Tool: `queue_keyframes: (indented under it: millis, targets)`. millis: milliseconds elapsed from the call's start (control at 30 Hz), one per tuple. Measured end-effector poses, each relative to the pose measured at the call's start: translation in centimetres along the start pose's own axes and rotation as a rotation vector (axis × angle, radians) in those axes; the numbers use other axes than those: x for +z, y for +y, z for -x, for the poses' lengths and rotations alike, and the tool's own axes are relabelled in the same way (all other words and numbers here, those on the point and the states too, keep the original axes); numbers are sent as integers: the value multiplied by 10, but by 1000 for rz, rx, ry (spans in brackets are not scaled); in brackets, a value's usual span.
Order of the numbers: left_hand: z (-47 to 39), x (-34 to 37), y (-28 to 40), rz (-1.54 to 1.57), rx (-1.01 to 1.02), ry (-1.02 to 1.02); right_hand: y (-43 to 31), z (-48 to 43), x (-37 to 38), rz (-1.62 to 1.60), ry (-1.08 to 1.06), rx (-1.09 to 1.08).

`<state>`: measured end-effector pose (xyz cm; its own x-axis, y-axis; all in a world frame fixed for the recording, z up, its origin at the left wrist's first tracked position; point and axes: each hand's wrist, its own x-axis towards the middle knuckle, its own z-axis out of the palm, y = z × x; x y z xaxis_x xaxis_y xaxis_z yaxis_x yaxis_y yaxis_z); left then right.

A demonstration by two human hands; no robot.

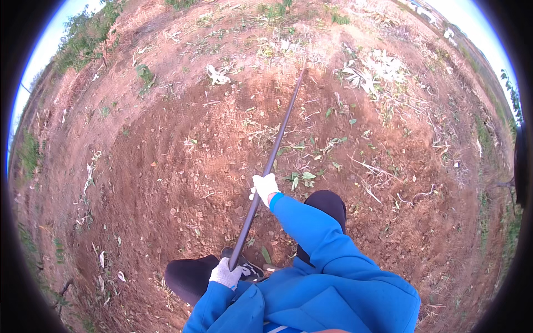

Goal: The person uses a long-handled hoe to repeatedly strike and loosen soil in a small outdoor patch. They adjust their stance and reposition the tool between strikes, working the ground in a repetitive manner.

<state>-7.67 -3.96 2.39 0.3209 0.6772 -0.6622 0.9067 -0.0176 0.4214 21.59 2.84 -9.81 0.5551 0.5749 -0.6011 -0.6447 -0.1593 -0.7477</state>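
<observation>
A long dark handle (280, 137) of a garden tool runs from low in the view up to the soil at top centre, where its head cannot be made out. My right hand (265, 190), in a white glove, is closed around the middle of the shaft. Near the shaft's lower end, my left hand (226, 274) grips it in a greyish-white knitted glove. Reddish-brown soil (200, 166) with small clods lies under the handle. Green leaves (306, 177) lie on the ground just right of the shaft.
Pale dry husks or leaves (377, 73) are scattered at upper right, with another pale husk (217, 75) left of the shaft. A leafy bush (85, 39) stands at upper left. My dark shoe (249, 268) rests on the soil beside the left hand.
</observation>
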Motion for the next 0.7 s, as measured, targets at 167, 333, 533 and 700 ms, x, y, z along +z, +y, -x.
queue_keyframes:
  millis: [167, 333, 533, 700]
  targets:
    - [28, -13, -35, 32, -79, -15, 22, 31, 15, 113, -35, 32]
    - [34, 3, -53, -19, 12, -13, 21, 42, -1, 197, -86, 79]
    - [77, 7, -122, -114, -6, -83, 58, 99, -3, 365, -230, 203]
    - [129, 13, -163, -96, -135, -66, 77, 154, -9, 268, -356, 352]
